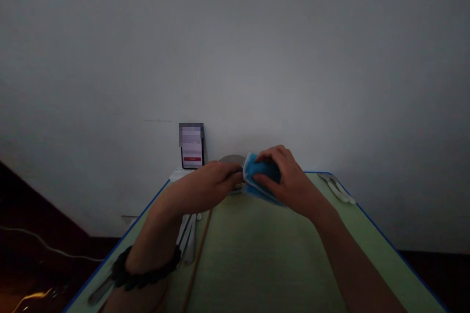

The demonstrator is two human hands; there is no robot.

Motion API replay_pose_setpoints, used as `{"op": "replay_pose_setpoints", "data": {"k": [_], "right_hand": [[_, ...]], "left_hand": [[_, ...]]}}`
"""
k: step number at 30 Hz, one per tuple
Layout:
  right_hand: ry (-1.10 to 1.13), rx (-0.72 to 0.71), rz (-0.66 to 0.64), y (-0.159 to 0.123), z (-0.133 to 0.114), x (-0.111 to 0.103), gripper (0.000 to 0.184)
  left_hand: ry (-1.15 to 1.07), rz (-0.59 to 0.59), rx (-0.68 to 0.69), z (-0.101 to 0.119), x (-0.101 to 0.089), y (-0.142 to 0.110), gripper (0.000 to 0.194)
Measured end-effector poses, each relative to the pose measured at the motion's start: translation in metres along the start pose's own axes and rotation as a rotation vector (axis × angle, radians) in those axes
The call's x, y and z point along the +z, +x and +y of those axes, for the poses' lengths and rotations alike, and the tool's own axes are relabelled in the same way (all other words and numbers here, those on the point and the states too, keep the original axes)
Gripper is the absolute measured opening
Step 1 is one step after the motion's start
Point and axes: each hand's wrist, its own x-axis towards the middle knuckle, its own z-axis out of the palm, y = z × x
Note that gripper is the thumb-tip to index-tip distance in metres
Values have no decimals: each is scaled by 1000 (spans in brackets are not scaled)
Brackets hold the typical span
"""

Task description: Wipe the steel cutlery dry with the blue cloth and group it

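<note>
A blue face mask with a white edge [265, 172] is bent over in my right hand [290, 176]. My right thumb and fingers are closed on it, above the far part of the table. Just to the left, my left hand [216, 181] has its fingers drawn together close to the mask's white edge. What its fingertips hold, if anything, is hidden and dim. Behind my left hand is a round greyish metal thing, perhaps a bowl [232, 159], mostly covered by the hand. A dark beaded band circles my left wrist.
A phone [192, 149] leans upright against the wall [293, 58]. On the green table [271, 264] with blue edges lie a thin wooden stick [198, 259], several white-handled utensils [190, 239] partly under my left arm, and white-handled tools [340, 190] at the far right corner.
</note>
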Motion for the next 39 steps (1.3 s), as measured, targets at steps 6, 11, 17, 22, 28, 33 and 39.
{"op": "replay_pose_setpoints", "data": {"k": [6,11,17,22,28,33,39], "right_hand": [[77,165,-178,-2,9,-11,33],[200,252,-103,-1,9,-17,35],[483,367,157,1,2,-11,36],[851,612,432,6,10,-3,37],[1215,680,589,12,23,0,43],[1281,780,708,14,29,0,41],[1536,601,373,11,16,5,32]], "left_hand": [[-77,17,72,10,1,5,33],[-115,81,84,13,8,10,37],[-221,98,67,14,6,9,40],[-298,119,37,6,2,7,41],[-225,229,-72,1,-5,3,38],[-189,234,-103,2,-5,4,37],[-175,191,-32,4,9,13,39]]}}
